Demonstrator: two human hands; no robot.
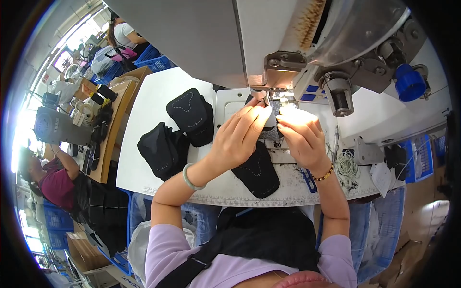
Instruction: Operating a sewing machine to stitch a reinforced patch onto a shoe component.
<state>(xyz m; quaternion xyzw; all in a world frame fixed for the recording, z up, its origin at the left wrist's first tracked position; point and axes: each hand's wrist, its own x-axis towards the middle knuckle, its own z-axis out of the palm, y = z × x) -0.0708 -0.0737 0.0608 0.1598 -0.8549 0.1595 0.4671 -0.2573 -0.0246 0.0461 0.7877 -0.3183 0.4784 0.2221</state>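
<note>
A small black and grey fabric piece (pixel 272 134) lies under the needle area of a sewing machine (pixel 192 36), lit by its lamp. My left hand (pixel 240 132) pinches the piece from the left, fingertips close to the presser foot. From the right, my right hand (pixel 303 141) grips its edge with thumb and fingers together; glare washes out part of that hand. Nearer me, a black stitched fabric piece (pixel 259 175) rests flat on the table below my hands. To the left sit a stack of black stitched pieces (pixel 191 114) and a second black pile (pixel 161 151).
Blue-handled thread snips (pixel 308 180) and a tangle of pale thread (pixel 346 164) lie right of my right wrist. The white table (pixel 144 108) has a ruler strip along its front edge. Blue baskets (pixel 384 230) stand below right. Another person (pixel 57 180) works at far left.
</note>
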